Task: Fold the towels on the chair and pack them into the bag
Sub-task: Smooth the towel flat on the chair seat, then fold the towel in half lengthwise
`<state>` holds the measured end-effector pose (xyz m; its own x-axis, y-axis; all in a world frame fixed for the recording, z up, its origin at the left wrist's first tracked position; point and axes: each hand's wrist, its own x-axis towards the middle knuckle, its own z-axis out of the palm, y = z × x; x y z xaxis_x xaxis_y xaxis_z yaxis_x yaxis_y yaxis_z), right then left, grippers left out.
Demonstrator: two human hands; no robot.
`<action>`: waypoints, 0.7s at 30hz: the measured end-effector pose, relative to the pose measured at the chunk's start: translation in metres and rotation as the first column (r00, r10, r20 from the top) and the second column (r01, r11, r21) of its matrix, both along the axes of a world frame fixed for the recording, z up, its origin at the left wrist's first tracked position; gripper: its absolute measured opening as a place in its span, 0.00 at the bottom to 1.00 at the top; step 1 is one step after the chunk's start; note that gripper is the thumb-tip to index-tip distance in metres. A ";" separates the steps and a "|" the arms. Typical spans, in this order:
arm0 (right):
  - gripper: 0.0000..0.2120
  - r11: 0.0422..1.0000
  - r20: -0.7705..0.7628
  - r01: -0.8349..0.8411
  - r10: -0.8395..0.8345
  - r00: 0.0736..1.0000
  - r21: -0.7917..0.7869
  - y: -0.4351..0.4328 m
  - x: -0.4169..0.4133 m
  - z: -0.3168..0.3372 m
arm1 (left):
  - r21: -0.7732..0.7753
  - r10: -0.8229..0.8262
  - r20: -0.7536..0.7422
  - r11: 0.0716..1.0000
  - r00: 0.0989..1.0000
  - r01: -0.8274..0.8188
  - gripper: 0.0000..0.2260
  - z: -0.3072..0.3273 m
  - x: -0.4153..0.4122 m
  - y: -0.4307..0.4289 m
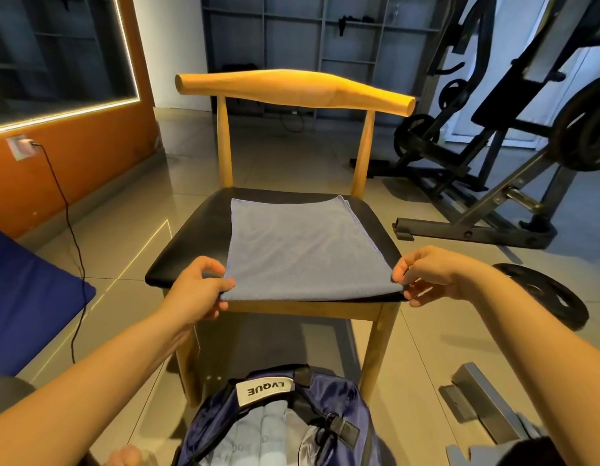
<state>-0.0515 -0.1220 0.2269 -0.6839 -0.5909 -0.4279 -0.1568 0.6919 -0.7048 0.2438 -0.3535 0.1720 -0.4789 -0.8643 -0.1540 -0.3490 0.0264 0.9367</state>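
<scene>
Here, in the head view, the one view I have, the grey-blue towel [298, 247] lies spread flat on the black seat of the wooden chair [191, 240], its near edge draped just over the seat's front lip. My left hand [197, 290] is at about 8 o'clock from the towel's middle, thumb and fingers pinching the near left corner. My right hand [433, 274] is at about 4 o'clock, pinching the near right corner the same way. Neither hand is spread wide; each closes narrowly on a fold of cloth. I judge the towel light, soft and completely limp. It looks like thin microfibre, it sags where it passes the edge, and it will not keep any shape by itself. It should also slide easily on the smooth seat, so a pull from one corner alone would likely skew it. The corners are the right places to hold, both at once and with even tension, so the edges stay square as I carry them toward 12 o'clock to meet the far edge. The bag [335, 395] stands open on the floor at 6 o'clock, just in front of the chair, with pale folded cloth [258, 428] already inside.
</scene>
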 end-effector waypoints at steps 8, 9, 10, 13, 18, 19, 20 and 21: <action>0.12 0.972 0.101 -0.129 0.151 0.983 -0.194 0.014 0.002 0.018 | -0.013 -0.041 -0.188 0.999 0.981 0.039 0.05 0.024 0.013 -0.005; 0.14 0.955 0.082 -0.177 0.202 0.976 -0.240 0.017 0.003 0.022 | -0.013 -0.053 -0.202 0.999 0.978 0.051 0.05 0.027 0.014 -0.005; 0.15 0.936 0.044 -0.218 0.239 0.970 -0.276 0.019 0.005 0.026 | -0.015 -0.061 -0.210 0.998 0.976 0.060 0.06 0.031 0.015 -0.004; 0.13 0.899 -0.148 -0.266 0.228 0.962 -0.348 0.019 0.012 0.035 | 0.005 -0.046 -0.249 0.999 0.968 0.048 0.12 0.045 0.018 -0.006; 0.04 0.820 -0.381 -0.268 0.066 0.922 -0.506 0.011 0.022 0.042 | -0.095 -0.127 -0.243 0.990 0.962 0.106 0.15 0.067 0.027 -0.017; 0.03 0.801 -0.408 -0.268 0.033 0.912 -0.535 0.009 0.024 0.044 | -0.134 -0.135 -0.244 0.985 0.960 0.105 0.14 0.071 0.027 -0.019; 0.04 0.783 -0.431 -0.268 0.001 0.902 -0.561 0.007 0.026 0.047 | -0.167 -0.145 -0.260 0.981 0.955 0.103 0.12 0.075 0.027 -0.022; 0.04 0.763 -0.442 -0.264 -0.032 0.896 -0.591 0.004 0.027 0.051 | -0.196 -0.156 -0.283 0.975 0.946 0.103 0.10 0.081 0.026 -0.024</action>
<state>-0.0245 -0.1177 0.2775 -0.6096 -0.7049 0.3628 -0.5744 0.0773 -0.8149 0.2696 -0.3780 0.2526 -0.5891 -0.7920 0.1602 -0.0402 0.2267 0.9731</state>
